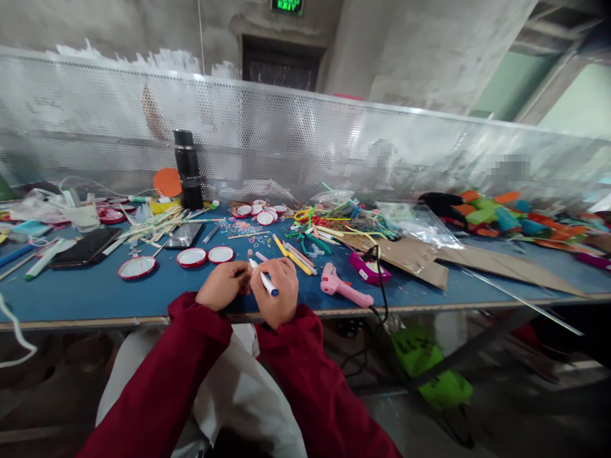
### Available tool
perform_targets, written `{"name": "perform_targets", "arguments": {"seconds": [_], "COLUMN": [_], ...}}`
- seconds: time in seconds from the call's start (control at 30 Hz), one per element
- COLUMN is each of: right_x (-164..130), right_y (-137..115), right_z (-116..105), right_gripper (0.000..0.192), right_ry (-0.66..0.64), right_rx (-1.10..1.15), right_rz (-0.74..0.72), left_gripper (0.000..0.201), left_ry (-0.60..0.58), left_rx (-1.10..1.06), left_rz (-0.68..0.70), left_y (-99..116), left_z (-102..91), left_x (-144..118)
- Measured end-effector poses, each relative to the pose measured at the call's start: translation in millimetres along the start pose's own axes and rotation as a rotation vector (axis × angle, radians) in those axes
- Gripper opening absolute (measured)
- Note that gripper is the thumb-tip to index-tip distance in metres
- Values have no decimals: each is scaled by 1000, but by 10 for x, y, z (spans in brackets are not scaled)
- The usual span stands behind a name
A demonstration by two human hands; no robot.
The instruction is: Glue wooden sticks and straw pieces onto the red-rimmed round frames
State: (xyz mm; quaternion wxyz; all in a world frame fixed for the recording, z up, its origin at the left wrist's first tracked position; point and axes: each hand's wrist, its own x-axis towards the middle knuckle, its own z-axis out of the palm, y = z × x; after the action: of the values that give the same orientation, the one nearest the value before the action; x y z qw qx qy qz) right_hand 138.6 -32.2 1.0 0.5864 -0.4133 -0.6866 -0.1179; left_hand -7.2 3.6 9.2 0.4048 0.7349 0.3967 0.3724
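One marker (266, 282) sits in the right hand (281, 294), gripped like a pen above the near edge of the blue surface (169, 298), while the left hand (220, 284) is closed just beside it, its fingertips drawn together on something too small to make out, if anything. For a clean stroke, it seems best to brace the left hand and use light, even pressure. Both forearms reach over the edge, angled inward, knuckles up, fingers curled.

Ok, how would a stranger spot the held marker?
At the near edge of the blue table, find the right hand in a maroon sleeve. It holds the white marker, whose dark blue end sets it apart from the yellow sticks beyond.
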Motion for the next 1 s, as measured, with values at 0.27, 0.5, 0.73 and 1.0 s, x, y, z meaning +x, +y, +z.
{"name": "perform_targets", "arguments": {"seconds": [0.27,0.5,0.73,1.0], "right_x": [7,1,-2,-1], "right_y": [-11,-2,-6,-4], "right_z": [-10,-8,-7,-20], "right_gripper": [16,16,16,12], "right_ry": [2,-5,-4,53], "right_rx": [5,1,-2,5], "right_rz": [-7,-3,-1,4], "left_gripper": [17,19,22,23], "left_ry": [-2,8,2,6], "left_rx": [-2,7,11,-44], "left_rz": [-13,-13,-8,-2], "left_y": [-17,-29,-16,19], "left_z": [2,11,6,20], "left_x": [3,-2,1,-3]}}
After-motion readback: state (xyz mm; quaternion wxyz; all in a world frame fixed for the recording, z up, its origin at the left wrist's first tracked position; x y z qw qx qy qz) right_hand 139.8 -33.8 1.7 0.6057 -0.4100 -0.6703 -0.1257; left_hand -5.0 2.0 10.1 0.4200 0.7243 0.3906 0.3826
